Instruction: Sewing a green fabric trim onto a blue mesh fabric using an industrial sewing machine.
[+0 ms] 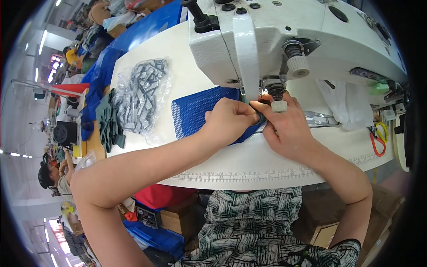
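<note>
The person is wearing a short-sleeved top (253, 213) printed all over in white, black and dark green, its streaky blocks crossing like a basket weave. The right sleeve (349, 250) is carrying the same print and ending above the elbow. The left forearm (149, 167), right forearm (340, 171), left hand (231, 119) and right hand (290, 131) are showing bare.

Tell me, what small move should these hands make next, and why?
Perhaps gently straighten the right end of the blue perforated mesh fabric: it runs in close under the white metal sewing machine. The bare left hand pinches thumb and forefinger together there, and the bare right hand reaches its forefinger in opposite. Exactly what they grip is hidden.
</note>
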Tool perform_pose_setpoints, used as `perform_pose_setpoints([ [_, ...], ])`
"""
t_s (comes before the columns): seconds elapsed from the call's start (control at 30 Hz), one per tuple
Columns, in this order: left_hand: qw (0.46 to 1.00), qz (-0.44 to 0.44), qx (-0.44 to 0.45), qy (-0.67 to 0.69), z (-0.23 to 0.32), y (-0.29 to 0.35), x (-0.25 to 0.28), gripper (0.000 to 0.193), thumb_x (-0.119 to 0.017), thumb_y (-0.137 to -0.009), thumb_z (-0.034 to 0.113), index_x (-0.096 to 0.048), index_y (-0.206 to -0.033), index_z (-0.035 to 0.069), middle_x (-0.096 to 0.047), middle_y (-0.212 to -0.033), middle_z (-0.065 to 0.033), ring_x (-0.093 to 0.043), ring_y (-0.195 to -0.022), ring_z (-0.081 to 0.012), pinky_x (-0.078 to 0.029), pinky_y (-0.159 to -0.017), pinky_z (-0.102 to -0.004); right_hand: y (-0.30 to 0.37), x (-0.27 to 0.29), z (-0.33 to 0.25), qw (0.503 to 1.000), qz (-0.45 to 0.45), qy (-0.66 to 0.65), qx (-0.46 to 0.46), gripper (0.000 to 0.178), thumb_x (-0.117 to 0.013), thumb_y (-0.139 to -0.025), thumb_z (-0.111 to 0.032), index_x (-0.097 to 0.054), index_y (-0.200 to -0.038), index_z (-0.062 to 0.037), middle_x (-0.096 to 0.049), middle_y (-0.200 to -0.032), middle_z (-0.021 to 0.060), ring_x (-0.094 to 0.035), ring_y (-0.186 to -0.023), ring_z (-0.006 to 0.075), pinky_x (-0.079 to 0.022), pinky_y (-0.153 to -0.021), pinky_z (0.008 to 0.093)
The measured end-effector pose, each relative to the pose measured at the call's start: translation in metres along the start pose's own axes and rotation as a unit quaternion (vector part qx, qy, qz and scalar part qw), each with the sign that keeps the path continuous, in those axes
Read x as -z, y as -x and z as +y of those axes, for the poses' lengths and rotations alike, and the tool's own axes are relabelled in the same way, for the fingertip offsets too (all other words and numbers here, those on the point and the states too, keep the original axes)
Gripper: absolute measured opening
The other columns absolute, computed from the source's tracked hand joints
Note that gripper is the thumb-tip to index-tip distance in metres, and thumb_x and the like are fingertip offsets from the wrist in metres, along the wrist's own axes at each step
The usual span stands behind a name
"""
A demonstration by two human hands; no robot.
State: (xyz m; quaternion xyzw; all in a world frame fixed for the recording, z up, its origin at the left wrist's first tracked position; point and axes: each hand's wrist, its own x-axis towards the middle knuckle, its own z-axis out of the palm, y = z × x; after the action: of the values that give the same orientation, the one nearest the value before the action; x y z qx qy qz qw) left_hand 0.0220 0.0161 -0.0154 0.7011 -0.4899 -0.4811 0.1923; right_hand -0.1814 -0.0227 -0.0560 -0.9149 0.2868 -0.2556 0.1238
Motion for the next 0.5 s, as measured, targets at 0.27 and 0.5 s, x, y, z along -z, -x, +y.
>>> perform_pose_setpoints([
  [0.27,0.992,-0.002,-0.094,-0.088,0.015,0.032,0.009,0.014,-0.078,-0.094,0.018,-0.079,-0.092,0.005,-0.072,-0.077,-0.0019,-0.061,-0.071,-0.0128,-0.040,-0.078,-0.0346,0.000,0.003,0.004,0.999,-0.002,-0.039,0.020,0.050,-0.067,-0.076,-0.005,-0.077,-0.124,-0.0079,-0.064,-0.120,0.0176,-0.057,-0.116,0.0363,-0.048,-0.095,0.0491],
  [0.5,0.902,0.129,-0.338,-0.235,-0.008,0.047,-0.008,0.017,-0.079,-0.090,0.013,-0.078,-0.105,0.006,-0.068,-0.098,-0.0030,-0.059,-0.089,-0.0220,-0.033,-0.098,-0.0430,-0.001,0.001,0.005,0.996,0.008,-0.090,-0.018,0.043,-0.067,-0.075,0.001,-0.071,-0.117,-0.0059,-0.063,-0.117,0.0169,-0.058,-0.115,0.0383,-0.050,-0.097,0.0487],
])
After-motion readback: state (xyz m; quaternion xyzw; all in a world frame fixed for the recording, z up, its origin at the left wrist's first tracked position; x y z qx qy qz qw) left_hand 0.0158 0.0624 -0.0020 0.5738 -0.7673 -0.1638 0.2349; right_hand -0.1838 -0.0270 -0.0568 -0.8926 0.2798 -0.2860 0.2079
